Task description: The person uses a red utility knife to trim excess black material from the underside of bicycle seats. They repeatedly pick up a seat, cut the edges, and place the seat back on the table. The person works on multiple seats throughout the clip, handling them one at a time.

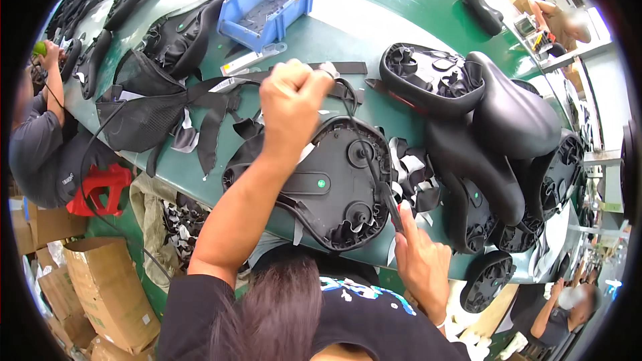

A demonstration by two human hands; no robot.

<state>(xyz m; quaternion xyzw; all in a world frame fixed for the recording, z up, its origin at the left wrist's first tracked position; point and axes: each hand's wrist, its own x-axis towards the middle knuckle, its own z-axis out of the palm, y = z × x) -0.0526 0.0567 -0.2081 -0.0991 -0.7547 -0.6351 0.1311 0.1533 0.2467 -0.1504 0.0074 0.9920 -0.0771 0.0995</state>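
Observation:
An upside-down black bicycle saddle [338,190] lies in front of me, its underside showing two round mounts and a green dot. Above its far side my left hand [292,97] is a raised fist. From it a thin black strip [352,108] loops down to the saddle's right edge. My right hand [422,259] is closed round a slim knife [393,208], its index finger stretched along the handle. The blade lies against the saddle's right rim, near the strip's lower end. Black and white offcuts [413,174] lie just to the right.
A blue bin [267,39] with small dark pieces stands at the back. Several saddles [515,110] are heaped on the right. Black mesh covers [144,117] and straps lie left. Cardboard boxes [107,291] and a red stool [103,189] are at lower left. Other people work at both sides.

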